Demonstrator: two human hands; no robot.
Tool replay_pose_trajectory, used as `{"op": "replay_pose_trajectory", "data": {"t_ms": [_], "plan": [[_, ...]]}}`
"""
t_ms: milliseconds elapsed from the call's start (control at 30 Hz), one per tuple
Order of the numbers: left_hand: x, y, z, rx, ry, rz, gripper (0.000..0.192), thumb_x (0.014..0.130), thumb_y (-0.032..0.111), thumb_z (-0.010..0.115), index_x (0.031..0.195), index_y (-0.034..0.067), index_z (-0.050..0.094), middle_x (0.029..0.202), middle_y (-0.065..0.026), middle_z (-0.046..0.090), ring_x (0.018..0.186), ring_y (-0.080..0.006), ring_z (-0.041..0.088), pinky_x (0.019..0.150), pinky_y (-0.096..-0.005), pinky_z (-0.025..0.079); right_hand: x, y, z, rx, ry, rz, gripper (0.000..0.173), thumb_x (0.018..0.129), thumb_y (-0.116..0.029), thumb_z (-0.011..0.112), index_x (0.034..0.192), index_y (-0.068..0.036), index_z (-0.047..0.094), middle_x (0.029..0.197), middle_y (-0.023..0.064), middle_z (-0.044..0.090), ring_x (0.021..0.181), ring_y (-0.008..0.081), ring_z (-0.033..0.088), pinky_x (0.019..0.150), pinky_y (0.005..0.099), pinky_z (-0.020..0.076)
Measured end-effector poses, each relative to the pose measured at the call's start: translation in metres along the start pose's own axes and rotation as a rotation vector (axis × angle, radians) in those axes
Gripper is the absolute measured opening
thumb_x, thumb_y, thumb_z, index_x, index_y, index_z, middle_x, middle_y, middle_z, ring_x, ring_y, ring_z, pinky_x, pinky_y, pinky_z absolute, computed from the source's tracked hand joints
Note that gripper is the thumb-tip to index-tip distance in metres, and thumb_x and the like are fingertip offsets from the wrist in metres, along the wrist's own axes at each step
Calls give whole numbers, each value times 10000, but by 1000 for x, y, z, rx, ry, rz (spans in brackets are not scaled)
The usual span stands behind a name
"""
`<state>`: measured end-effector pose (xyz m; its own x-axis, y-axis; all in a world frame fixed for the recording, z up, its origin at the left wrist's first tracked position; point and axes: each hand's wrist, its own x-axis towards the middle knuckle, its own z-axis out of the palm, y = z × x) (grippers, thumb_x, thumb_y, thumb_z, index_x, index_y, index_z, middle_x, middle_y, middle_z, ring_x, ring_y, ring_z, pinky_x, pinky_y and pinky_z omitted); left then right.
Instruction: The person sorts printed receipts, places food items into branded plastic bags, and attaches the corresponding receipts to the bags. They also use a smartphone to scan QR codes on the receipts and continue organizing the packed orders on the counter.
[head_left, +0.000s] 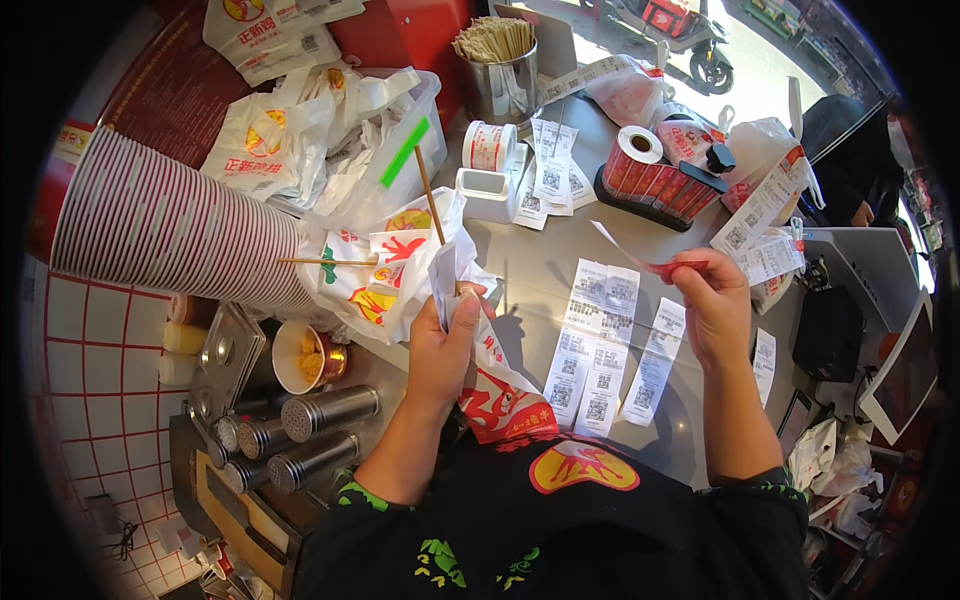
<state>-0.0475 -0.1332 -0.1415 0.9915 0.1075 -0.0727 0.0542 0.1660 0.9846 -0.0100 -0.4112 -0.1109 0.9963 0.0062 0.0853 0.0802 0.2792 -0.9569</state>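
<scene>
My left hand (441, 349) grips the gathered neck of a printed paper food bag (504, 394), with a folded receipt slip (442, 281) pinched against it. A wooden skewer (430, 196) rises beside the slip; its lower end is hidden. Behind this hand lies a white plastic carrier bag (457, 251) containing a printed paper pouch (399, 251), from which a second skewer (330, 262) sticks out. Between thumb and fingers, my right hand (709, 300) holds a small red sticker (677, 266). A thin pale strip (616, 241) extends leftward from it. Printed receipts (596, 345) lie on the counter between my hands.
A label dispenser (660, 180) stands ahead, near bagged orders (765, 165). Stacked paper tubs (172, 217), a plastic bin (405, 142) and a steel canister of sticks (499, 71) line the left and back. Steel shakers (330, 412) sit lower left, a monitor (896, 367) right.
</scene>
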Motion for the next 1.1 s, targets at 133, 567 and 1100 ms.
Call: {"op": "replay_pose_trajectory", "data": {"t_ms": [133,567,1100], "plan": [[-10,2,-1,-237,-36,-11,257,885,113,588,1107,6,514,923,-71,611,768,-120,581,723,-262,485,-26,8,80,572,-242,467,230,810,8,664,1030,3,598,907,66,647,863,135,604,842,259,458],[-31,-10,-6,-485,27,-152,367,775,-31,681,1117,4,553,1061,-85,619,951,-164,610,844,-303,502,-47,40,154,399,22,377,273,819,-13,671,1021,-31,489,881,57,632,760,82,588,663,211,465],[-34,4,13,-573,179,-45,154,869,122,625,982,25,585,883,-34,618,771,-115,592,718,-263,484,-50,57,157,223,221,165,414,772,11,708,1111,-13,470,882,39,543,653,73,540,492,201,414]]}}
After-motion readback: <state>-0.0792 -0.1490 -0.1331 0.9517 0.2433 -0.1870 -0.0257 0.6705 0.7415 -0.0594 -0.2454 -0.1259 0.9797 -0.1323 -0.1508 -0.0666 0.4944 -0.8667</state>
